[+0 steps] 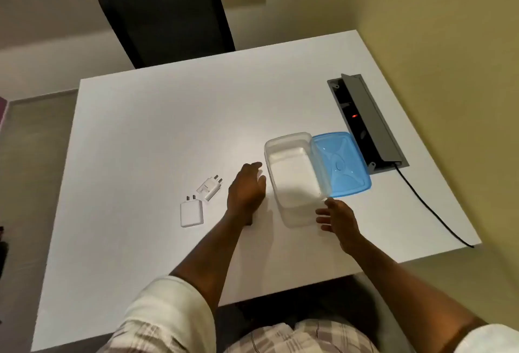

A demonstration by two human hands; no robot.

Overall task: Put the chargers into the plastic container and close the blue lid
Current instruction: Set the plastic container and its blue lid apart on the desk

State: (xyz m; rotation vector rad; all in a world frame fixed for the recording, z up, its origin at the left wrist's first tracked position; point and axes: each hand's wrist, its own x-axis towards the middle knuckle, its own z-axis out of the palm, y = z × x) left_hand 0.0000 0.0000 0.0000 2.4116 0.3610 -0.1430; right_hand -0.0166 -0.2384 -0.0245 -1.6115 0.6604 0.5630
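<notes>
Lying at lower left of centre on the white bench: larger charger, flat, pins aiming toward the top of the frame, long axis running nearly top to bottom. Lying just beside it, up and to the right: smaller charger, pins aiming toward the upper right, long axis running on that same diagonal. Both resting apart from any hand.

Hovering between chargers and box: left hand, fingers loosely extended, gripping nothing, fingertips nearing the left wall of the plastic container.

Sitting right of centre: container, uncovered and appearing empty, long axis running from upper left to lower right. Reaching at its near right corner: right hand, fingers spread, holding nothing, fingertips touching or almost touching the wall; contact not determinable.

Lying flat just beside the container's right wall: blue lid, long axis parallel to the container.

Step in hand, judging by layout: positioning and steadying the container; no charger loaded yet. Next move calling for: swinging the left hand back toward the smaller charger, pinching across its body, lifting over the rim.
</notes>
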